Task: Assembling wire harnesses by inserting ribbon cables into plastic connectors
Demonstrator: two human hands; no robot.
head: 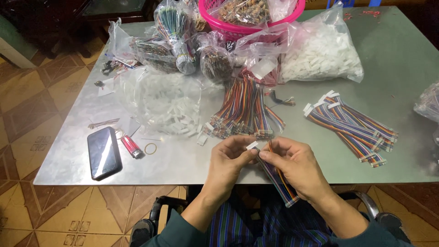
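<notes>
My left hand (231,160) pinches a small white plastic connector housing (252,145) against the end of a rainbow ribbon cable (277,178). My right hand (297,167) grips that cable near its top end, and the rest of it hangs down past the table's front edge. Both hands meet just above the near edge of the grey metal table (183,160). Right behind them lies a pile of loose rainbow cables (242,112). A row of cables with white housings fitted (350,123) lies to the right.
A clear bag of white housings (167,103) lies open at the left, another full one (320,55) at the back right. A pink basket (242,20) and bagged wire bundles (176,41) stand behind. A black phone (104,152), red lighter (131,146) and rubber band (150,148) lie at the front left.
</notes>
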